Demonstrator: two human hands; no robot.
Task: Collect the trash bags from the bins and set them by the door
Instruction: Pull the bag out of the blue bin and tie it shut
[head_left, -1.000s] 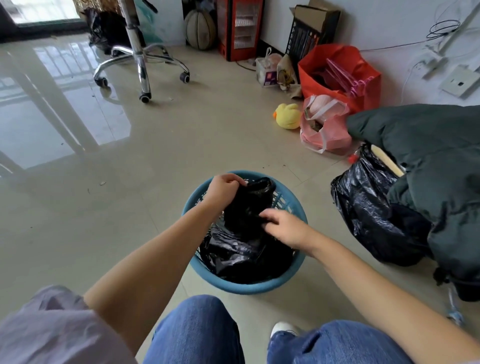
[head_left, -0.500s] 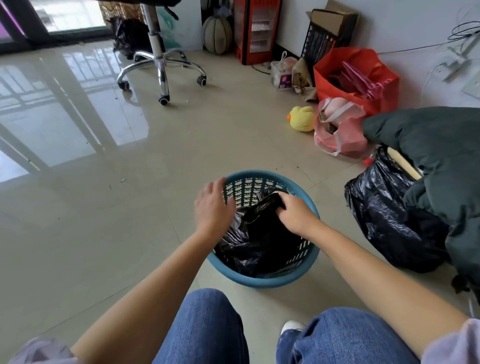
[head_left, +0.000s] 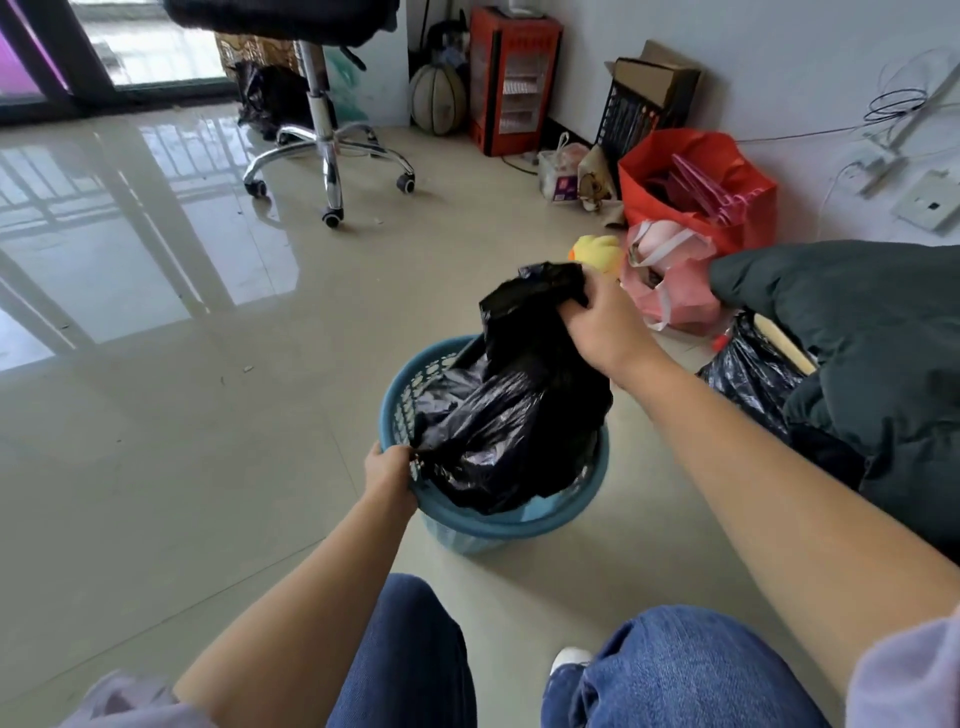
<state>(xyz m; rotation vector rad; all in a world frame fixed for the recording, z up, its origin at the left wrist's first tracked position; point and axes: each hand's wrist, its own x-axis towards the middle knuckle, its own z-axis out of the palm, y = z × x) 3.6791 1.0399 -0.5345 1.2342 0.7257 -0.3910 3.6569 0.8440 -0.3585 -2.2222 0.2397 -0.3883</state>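
Note:
A round blue plastic bin (head_left: 498, 527) stands on the tiled floor in front of my knees. A black trash bag (head_left: 514, 410) rises partly out of it. My right hand (head_left: 605, 325) grips the bunched top of the bag above the bin's far side. My left hand (head_left: 389, 470) holds the bin's near-left rim, fingers curled over the edge. The bag's lower part is still inside the bin.
A second black bag (head_left: 753, 379) lies at right under a dark green coat (head_left: 857, 353). Pink (head_left: 670, 291) and red (head_left: 696, 182) bags and a yellow plush duck (head_left: 597, 252) sit beyond. An office chair (head_left: 324, 140) stands at back left near the glass door (head_left: 78, 47).
My right hand has gathered the bag's top and lifted it up out of the bin. My left hand has moved from the bag down to the bin's rim.

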